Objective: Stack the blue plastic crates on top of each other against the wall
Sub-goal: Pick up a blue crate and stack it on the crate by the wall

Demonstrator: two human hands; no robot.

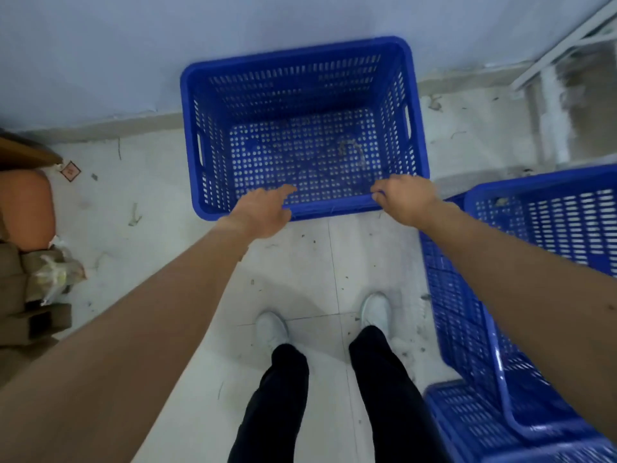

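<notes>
Crate point(302, 128) on dusty white tiles point(300, 272), against the pale wall point(100, 45).
I see my left hand point(262, 212) and right hand point(405, 198) both gripping its near rim; more crates point(547, 228) at right.

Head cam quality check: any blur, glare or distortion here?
Head view: soft overall, motion smear on the right hand and left hand; wide-angle bend bows the crate rim and wall line; white glare streak on the stacked crates at right; lighting flat, faint shadows near the shoes.
</notes>
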